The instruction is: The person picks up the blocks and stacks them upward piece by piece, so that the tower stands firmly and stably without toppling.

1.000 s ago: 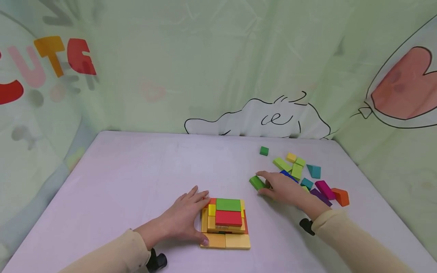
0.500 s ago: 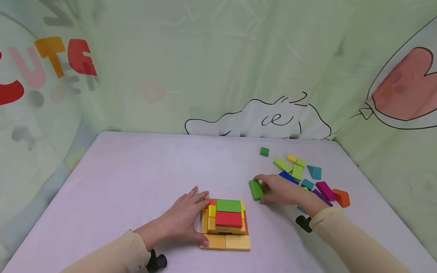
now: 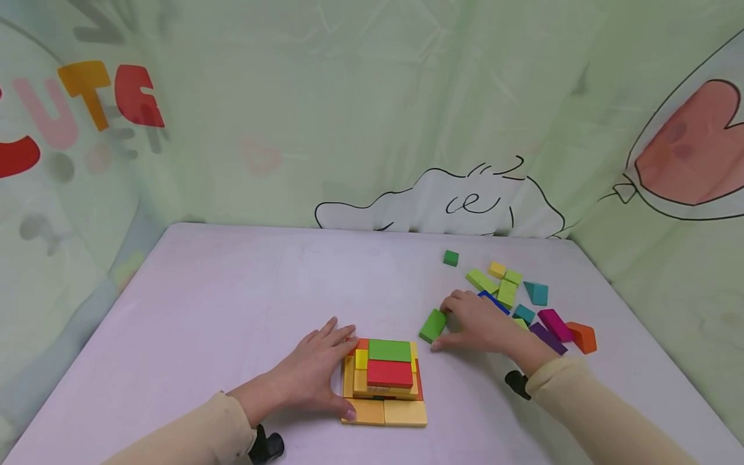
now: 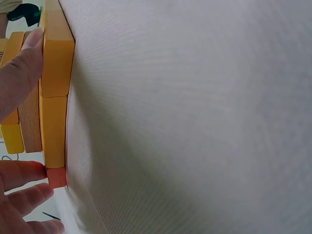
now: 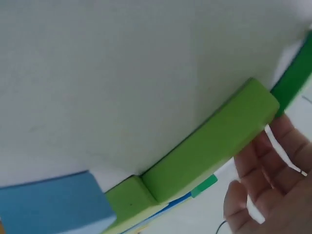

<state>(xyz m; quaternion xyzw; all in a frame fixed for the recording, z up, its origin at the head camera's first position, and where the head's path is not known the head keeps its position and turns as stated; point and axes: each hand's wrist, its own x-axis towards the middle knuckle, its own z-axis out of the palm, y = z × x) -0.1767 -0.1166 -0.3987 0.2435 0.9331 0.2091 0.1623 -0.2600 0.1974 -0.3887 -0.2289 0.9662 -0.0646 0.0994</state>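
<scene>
In the head view, a stepped stack of wooden blocks stands near the front, with a green block and a red block on top. My left hand rests along its left side, fingers spread. The left wrist view shows the thumb against the yellow-orange blocks and a fingertip touching a small red block. Right of the stack, my right hand pinches a loose green block by its ends, low over the table. Only part of that block shows in the right wrist view.
Loose blocks lie at the table's right: a dark green cube, light green blocks, a blue one, a teal triangle, a magenta block, a purple one and an orange one. A printed curtain hangs behind.
My right hand has turned the loose green block and moved it slightly toward me and to the left, nearer the stack. My left hand and the stack have stayed in place.
</scene>
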